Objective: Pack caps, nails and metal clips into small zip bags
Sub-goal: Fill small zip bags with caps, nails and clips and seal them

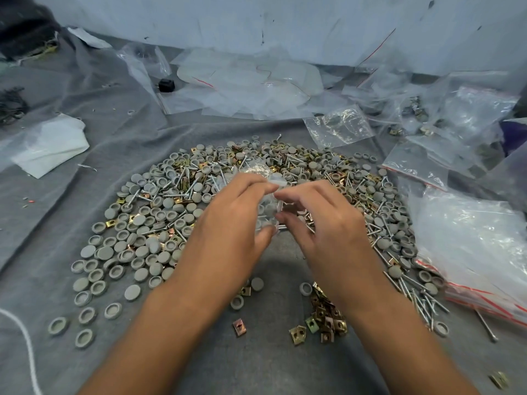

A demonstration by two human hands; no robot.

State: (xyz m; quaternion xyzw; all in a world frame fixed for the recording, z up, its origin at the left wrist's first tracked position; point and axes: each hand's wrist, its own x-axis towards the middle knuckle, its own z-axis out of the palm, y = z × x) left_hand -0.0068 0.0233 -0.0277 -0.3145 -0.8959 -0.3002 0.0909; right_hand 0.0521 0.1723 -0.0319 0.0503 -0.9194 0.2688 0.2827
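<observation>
A small clear zip bag (268, 201) with grey caps inside is held above the pile between both hands. My left hand (228, 220) pinches its left side, thumb below and fingers on top. My right hand (316, 215) pinches its right side with curled fingers. Beneath lies a wide heap of grey caps (148, 223), silver nails (410, 292) and brass-coloured metal clips (325, 317) on grey cloth (42, 252). Part of the bag is hidden by my fingers.
Filled zip bags with red seals (479, 269) are stacked at the right. Empty clear bags (251, 84) lie at the back by the wall. An empty small bag (339, 126) sits behind the heap. White cloth (51, 143) lies left, a white cord (22, 346) at bottom left.
</observation>
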